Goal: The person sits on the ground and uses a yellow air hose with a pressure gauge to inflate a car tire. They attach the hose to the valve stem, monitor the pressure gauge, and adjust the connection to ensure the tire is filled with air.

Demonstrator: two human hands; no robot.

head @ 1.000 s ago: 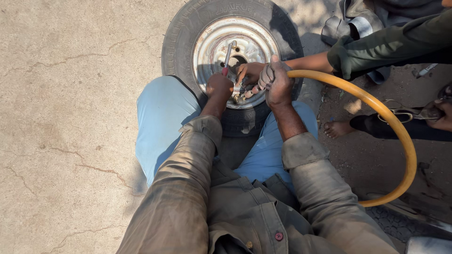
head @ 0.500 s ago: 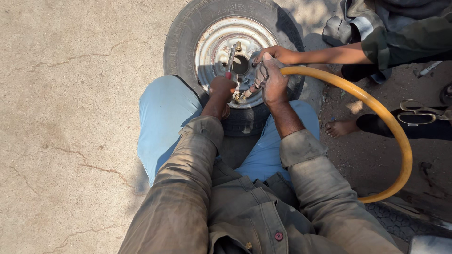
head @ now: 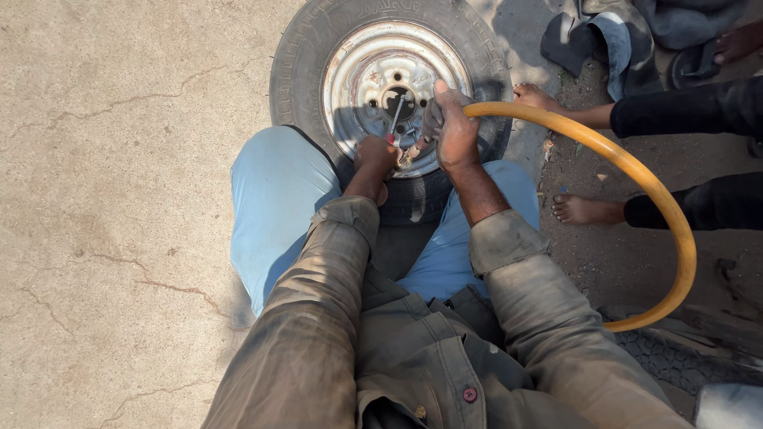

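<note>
A worn tyre point(head: 302, 56) on a rusty white steel rim point(head: 373, 63) lies flat on the ground between my knees. My left hand point(head: 375, 155) is closed around a thin metal tool point(head: 395, 119) at the near edge of the rim. My right hand point(head: 453, 127) grips the end of a yellow air hose point(head: 636, 171) and presses it down at the same spot on the rim. The hose fitting itself is hidden under my fingers.
The hose loops right and back toward me. Another person sits at the right: a hand point(head: 536, 97) rests by the tyre, and a bare foot point(head: 584, 210) is on the dirt. Cloth and a sandal point(head: 691, 59) lie at the top right. Cracked concrete point(head: 119, 199) spreads to the left.
The other person's hand has pulled back from the rim to the tyre's right edge. My hands stay at the rim's near edge, and the view has shifted slightly.
</note>
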